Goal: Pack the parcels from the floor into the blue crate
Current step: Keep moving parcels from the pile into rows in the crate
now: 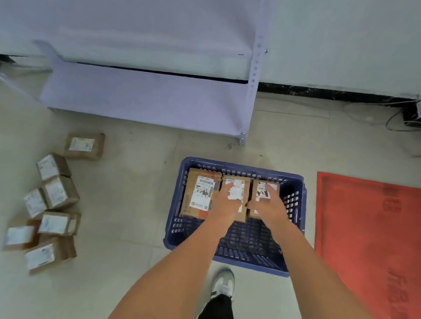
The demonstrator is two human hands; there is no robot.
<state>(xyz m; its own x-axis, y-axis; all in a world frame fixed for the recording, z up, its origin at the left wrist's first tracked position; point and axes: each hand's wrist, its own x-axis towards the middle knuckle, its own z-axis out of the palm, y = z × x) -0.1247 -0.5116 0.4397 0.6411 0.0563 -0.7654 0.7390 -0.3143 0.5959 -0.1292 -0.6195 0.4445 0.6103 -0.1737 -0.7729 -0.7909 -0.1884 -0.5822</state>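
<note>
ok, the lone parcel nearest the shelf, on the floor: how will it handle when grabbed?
The lone parcel looks like a flat-sided cardboard box, so probably stiff and unlikely to roll. It is small, so likely light. The cardboard should give decent grip.

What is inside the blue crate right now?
The blue crate holds three labelled cardboard parcels in a row along its far wall. The left hand and right hand cover parts of the middle and right ones. The near half shows bare floor.
</note>
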